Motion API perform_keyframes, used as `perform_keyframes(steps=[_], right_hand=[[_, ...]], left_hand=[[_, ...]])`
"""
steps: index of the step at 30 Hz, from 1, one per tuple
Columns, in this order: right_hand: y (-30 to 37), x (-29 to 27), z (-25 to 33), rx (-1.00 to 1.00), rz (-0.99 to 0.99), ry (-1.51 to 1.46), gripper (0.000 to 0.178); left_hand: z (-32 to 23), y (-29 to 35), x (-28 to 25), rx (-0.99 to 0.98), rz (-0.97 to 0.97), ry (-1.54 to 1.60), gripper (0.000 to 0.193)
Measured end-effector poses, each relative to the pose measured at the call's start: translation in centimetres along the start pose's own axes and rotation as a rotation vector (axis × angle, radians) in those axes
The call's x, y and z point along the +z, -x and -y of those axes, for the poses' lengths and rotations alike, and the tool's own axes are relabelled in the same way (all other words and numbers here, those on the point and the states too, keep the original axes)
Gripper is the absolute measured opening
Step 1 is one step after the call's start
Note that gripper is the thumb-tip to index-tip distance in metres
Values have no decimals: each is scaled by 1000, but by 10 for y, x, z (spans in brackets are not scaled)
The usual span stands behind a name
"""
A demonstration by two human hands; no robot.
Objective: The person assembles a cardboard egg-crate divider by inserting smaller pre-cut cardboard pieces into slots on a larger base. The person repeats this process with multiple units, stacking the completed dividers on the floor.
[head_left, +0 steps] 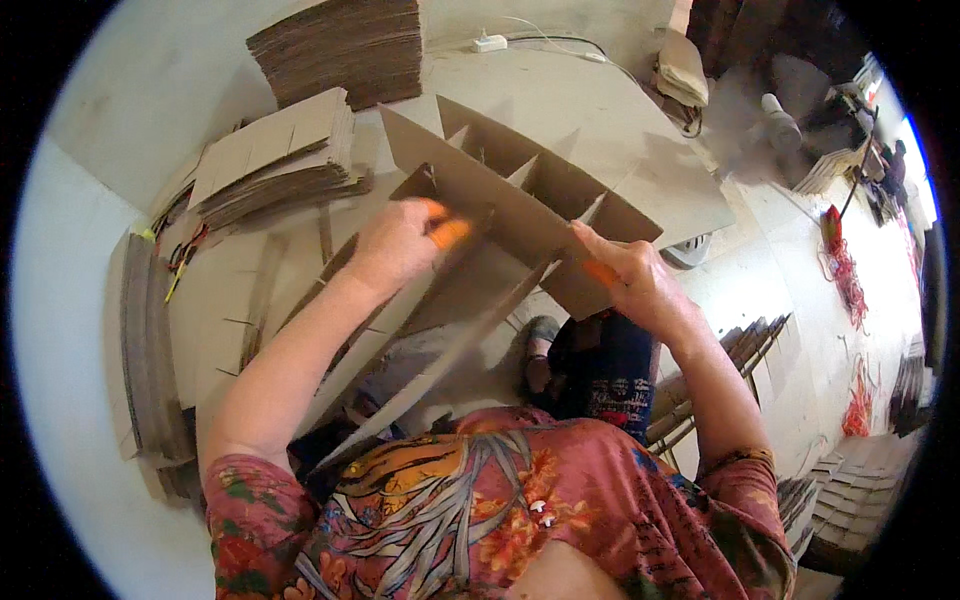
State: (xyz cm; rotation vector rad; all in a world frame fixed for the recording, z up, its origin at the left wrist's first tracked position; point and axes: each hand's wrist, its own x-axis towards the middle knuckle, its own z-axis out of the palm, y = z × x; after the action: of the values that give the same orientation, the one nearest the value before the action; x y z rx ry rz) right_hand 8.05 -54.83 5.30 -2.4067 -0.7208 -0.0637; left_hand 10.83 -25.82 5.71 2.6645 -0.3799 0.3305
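Observation:
A partly interlocked cardboard divider grid (pixel 510 205) is held up in front of me, with long strips slanting down toward my lap. My right hand (pixel 640 282) pinches the grid's right side, thumb along the upper edge; an orange finger cover shows beneath. On the left, my left hand (pixel 395 245) has its fingers curled at a cardboard strip that meets the grid. Its orange-covered fingertips are slightly blurred. One long loose-ended strip (pixel 450 355) runs from the grid's near side toward my shirt. The grid's far side forms several open cells.
A tall cardboard stack (pixel 340 55) and a lower stack of slotted sheets (pixel 275 155) stand on the table (pixel 640 120) at the far left. A white power strip (pixel 490 43) lies at the back. More cardboard strips (pixel 150 340) are at left; red string (pixel 845 265) hangs at right.

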Motion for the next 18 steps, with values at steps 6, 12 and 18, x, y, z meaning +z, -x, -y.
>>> perform_keyframes(steps=[6, 12, 18], right_hand=[[-2, 1, 8, -3, 11, -7, 49], [-7, -12, 14, -63, 16, 22, 47], [-32, 0, 15, -167, 37, 82, 48]], left_hand=[[58, -15, -14, -184, 121, -201, 24], [87, -23, -10, -217, 65, -245, 13], [80, -22, -13, -227, 57, -169, 13]])
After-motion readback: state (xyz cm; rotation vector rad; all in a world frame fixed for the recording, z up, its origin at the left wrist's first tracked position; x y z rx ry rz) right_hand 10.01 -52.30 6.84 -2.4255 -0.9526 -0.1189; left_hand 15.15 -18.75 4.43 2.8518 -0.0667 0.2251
